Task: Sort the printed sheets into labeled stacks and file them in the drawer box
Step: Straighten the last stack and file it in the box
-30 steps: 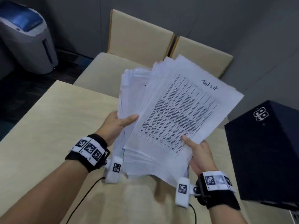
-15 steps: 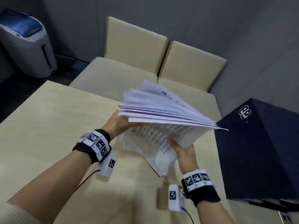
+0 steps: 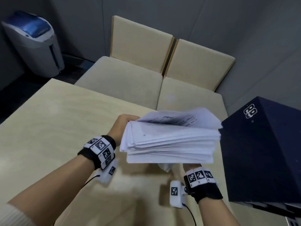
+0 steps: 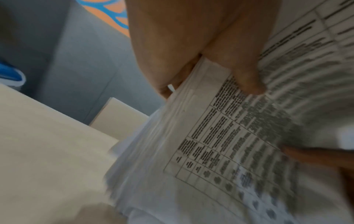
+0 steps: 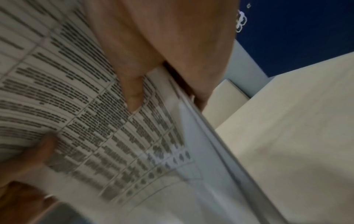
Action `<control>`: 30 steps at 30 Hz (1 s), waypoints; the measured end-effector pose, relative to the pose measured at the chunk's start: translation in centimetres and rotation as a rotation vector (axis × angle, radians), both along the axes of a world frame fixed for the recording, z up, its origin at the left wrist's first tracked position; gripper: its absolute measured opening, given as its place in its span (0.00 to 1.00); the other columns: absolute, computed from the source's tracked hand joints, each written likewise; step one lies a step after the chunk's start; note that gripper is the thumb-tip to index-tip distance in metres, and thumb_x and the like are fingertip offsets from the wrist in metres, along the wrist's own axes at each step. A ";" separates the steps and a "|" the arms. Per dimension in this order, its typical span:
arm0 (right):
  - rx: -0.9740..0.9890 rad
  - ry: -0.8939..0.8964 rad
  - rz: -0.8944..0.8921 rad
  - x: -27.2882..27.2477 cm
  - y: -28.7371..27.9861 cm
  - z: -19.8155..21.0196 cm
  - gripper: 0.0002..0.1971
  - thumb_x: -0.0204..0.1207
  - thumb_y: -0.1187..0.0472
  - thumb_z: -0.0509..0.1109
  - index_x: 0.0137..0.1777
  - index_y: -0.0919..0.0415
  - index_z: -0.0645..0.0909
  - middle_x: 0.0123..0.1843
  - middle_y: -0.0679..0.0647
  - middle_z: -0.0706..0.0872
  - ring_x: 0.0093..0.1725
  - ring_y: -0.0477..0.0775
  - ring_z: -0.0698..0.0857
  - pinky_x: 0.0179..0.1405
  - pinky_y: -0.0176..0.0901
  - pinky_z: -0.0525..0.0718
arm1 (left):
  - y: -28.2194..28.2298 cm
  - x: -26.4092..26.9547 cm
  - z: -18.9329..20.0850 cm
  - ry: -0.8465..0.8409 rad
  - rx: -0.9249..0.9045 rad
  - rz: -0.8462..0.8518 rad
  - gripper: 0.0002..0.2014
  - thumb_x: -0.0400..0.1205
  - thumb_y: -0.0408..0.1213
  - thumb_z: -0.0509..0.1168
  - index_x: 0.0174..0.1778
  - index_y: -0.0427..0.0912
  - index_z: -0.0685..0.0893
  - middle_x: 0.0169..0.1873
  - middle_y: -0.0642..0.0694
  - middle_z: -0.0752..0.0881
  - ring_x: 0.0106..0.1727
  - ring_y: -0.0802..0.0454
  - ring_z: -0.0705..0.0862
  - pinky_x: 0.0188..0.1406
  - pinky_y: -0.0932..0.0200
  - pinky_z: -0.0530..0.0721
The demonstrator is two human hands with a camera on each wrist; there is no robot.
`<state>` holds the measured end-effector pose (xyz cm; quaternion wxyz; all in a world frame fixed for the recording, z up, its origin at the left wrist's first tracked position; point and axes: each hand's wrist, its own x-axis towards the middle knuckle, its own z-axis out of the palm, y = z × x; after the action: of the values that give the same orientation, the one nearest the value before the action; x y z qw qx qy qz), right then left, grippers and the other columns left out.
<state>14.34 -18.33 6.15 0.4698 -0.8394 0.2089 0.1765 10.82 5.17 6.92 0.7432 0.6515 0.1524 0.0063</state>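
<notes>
Sheets tipped from facing up to edge-on, likely for squaring before sorting.
Head view: the left hand (image 3: 123,126) and right hand (image 3: 192,166) hold the sheets (image 3: 171,141) above the table (image 3: 57,128), near the box (image 3: 263,152). Wrist views: each thumb pinches the printed page; chairs (image 3: 130,75) stand beyond, nothing blocks.

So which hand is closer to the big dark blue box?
Right. The right hand grips the white paper stack beside the dark blue box; the left hand holds the stack's far side.
</notes>
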 end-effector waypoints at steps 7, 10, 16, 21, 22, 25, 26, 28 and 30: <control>0.623 -0.180 -0.211 -0.4 -2.8 -1.2 0.45 0.66 0.60 0.83 0.82 0.60 0.64 0.72 0.53 0.79 0.69 0.53 0.81 0.65 0.48 0.79 | -0.3 0.6 1.5 -0.100 -0.257 0.242 0.14 0.76 0.32 0.75 0.57 0.34 0.87 0.47 0.47 0.93 0.51 0.53 0.91 0.55 0.53 0.89; 0.947 -0.052 -0.288 -0.4 -2.2 -0.9 0.34 0.71 0.58 0.79 0.76 0.67 0.74 0.66 0.67 0.86 0.65 0.67 0.86 0.67 0.68 0.81 | -0.9 0.9 1.5 -0.054 -0.466 0.262 0.34 0.71 0.38 0.78 0.72 0.28 0.78 0.62 0.35 0.88 0.64 0.42 0.87 0.69 0.39 0.82; 1.219 -0.095 -0.266 1.3 -3.3 0.7 0.22 0.80 0.57 0.67 0.73 0.64 0.77 0.73 0.63 0.82 0.70 0.60 0.81 0.75 0.62 0.75 | -1.2 1.9 0.7 -0.075 -0.751 0.311 0.28 0.79 0.36 0.69 0.74 0.31 0.77 0.66 0.32 0.85 0.66 0.39 0.85 0.58 0.39 0.88; 1.084 -0.076 -0.130 1.5 -1.9 1.2 0.24 0.82 0.71 0.66 0.78 0.61 0.73 0.74 0.65 0.80 0.72 0.66 0.80 0.74 0.66 0.74 | -2.1 1.8 0.7 -0.026 -0.740 0.194 0.23 0.77 0.37 0.72 0.68 0.36 0.83 0.67 0.35 0.84 0.67 0.42 0.85 0.62 0.41 0.86; 1.054 -0.113 -0.137 1.6 -2.0 1.8 0.23 0.81 0.72 0.66 0.76 0.62 0.75 0.72 0.65 0.82 0.70 0.65 0.82 0.72 0.65 0.78 | -1.7 1.5 0.8 -0.024 -0.733 0.189 0.25 0.73 0.36 0.77 0.66 0.35 0.84 0.67 0.35 0.84 0.66 0.42 0.86 0.62 0.41 0.86; 0.915 -0.282 -0.047 1.5 -3.3 4.4 0.18 0.79 0.74 0.68 0.66 0.60 0.81 0.66 0.62 0.87 0.64 0.61 0.87 0.64 0.58 0.85 | 2.3 0.4 1.3 -0.063 -0.731 0.249 0.32 0.67 0.30 0.80 0.70 0.34 0.81 0.68 0.37 0.84 0.68 0.43 0.85 0.61 0.45 0.87; 0.879 -0.338 0.008 1.3 -3.7 5.4 0.18 0.78 0.74 0.68 0.65 0.60 0.82 0.64 0.62 0.88 0.64 0.62 0.87 0.62 0.57 0.86 | 4.1 -0.1 1.6 -0.074 -0.734 0.245 0.26 0.73 0.30 0.73 0.69 0.34 0.82 0.68 0.38 0.85 0.68 0.44 0.84 0.63 0.45 0.86; 0.849 -0.419 0.081 1.3 -4.8 6.9 0.19 0.77 0.74 0.69 0.67 0.64 0.80 0.63 0.63 0.88 0.63 0.63 0.87 0.59 0.56 0.87 | 7.4 -1.3 2.2 -0.033 -0.670 0.182 0.17 0.81 0.34 0.63 0.64 0.37 0.88 0.66 0.39 0.86 0.65 0.45 0.87 0.60 0.48 0.88; 0.827 -0.453 0.140 1.2 -5.2 7.9 0.19 0.76 0.76 0.69 0.68 0.70 0.79 0.62 0.64 0.89 0.61 0.64 0.88 0.58 0.54 0.87 | 9.4 -2.0 2.8 0.012 -0.455 0.064 0.15 0.84 0.35 0.61 0.61 0.37 0.89 0.66 0.36 0.85 0.62 0.44 0.88 0.57 0.50 0.89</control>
<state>15.55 -23.54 14.04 0.7853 -0.6112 -0.0438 0.0885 8.81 14.58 9.77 0.8695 0.4618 0.1752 -0.0086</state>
